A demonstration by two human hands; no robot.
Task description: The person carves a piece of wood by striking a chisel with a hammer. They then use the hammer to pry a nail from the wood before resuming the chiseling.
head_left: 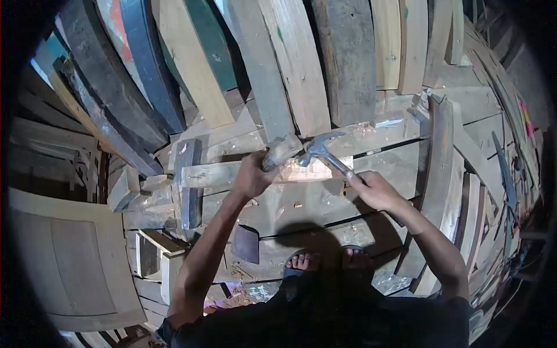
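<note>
My right hand (374, 190) is closed around the handle of a claw hammer (318, 149), whose metal head points up and to the left. Close to that head, my left hand (253, 175) grips a short, greyish wooden block (282, 152), slightly blurred. Under both lies a pale wooden board (212, 175), placed crosswise over the floor planks, with a brightly lit stretch between my hands. The fingers of my left hand are partly hidden behind the block.
Several long timbers (301, 69) lean in a row at the back. A dark short crosspiece (190, 182) is by the board's left end. A thick beam (436, 156) stands on the right, a panelled door (69, 261) at lower left. Wood chips and a dark offcut (245, 244) lie near my feet.
</note>
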